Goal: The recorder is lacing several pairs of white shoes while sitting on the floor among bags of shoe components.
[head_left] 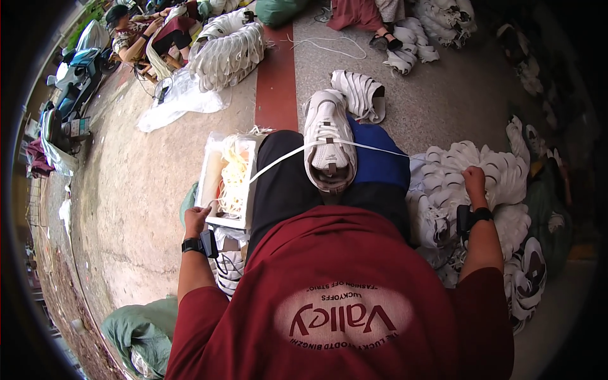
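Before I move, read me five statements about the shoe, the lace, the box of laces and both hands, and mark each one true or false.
1. A white lace crosses the shoe. True.
2. The laces in the box are blue. False: they are pale cream.
3. The left hand is at the near end of the box. True.
4. The right hand is inside the box. False: it is off to the right, by a pile of white shoe uppers.
5. The shoe lies on the ground beside the box. False: it sits between the person's knees.
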The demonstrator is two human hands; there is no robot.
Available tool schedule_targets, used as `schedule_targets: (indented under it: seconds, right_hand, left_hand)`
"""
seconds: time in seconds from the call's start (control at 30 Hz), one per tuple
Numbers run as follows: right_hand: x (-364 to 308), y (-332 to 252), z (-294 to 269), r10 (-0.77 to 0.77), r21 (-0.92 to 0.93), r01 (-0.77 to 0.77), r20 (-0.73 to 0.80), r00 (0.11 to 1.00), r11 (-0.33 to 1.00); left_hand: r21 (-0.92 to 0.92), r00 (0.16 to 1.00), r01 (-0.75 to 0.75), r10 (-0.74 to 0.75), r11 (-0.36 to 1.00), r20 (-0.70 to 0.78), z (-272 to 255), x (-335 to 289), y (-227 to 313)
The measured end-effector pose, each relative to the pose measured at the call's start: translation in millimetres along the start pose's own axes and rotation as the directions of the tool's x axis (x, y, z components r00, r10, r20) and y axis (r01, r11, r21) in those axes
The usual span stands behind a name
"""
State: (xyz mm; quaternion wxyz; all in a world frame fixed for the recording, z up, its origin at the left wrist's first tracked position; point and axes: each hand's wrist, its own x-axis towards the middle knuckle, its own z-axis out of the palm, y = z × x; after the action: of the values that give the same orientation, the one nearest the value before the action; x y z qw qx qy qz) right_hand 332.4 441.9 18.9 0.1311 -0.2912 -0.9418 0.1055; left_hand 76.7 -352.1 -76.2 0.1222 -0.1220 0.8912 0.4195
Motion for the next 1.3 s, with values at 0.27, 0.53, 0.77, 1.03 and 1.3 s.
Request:
schedule_targets:
  seconds: [0.27,0.53,0.77,1.03,1.3]
  right_hand:
    - [7.8,-246.7,26.6,-0.445,0.824,-0.406,0.559,0.7,0.396]
    - [10.5,-322.4,89.1,-0.261,0.941,-0.228,0.292,0.92,0.251]
    - [14.7,-337.1,83.2,-0.456,0.529,0.403,-0.035,0.889,0.747]
    - [26.3,-339.9,83.9,-0.294,0.645,0.107,0.189,0.937,0.756]
    - [-22.6,-355.5,52.5,-0.508,0.267,0.481,0.039,0.86,0.835]
  left_hand:
    - [-0.529,0.631,0.171,0.32,0.831,0.707,83.5,-51.3,221.0]
    - [-0.675,0.614,-0.006,0.535,0.738,0.58,157.4,-34.1,272.8]
    - [-0.676,0.62,-0.099,0.577,0.73,0.532,160.0,-36.4,268.8]
    - [-0.661,0.73,-0.092,0.502,0.745,0.464,162.8,-44.0,274.6]
    - [-0.727,0.786,-0.014,0.456,0.687,0.416,168.4,-51.6,276.5]
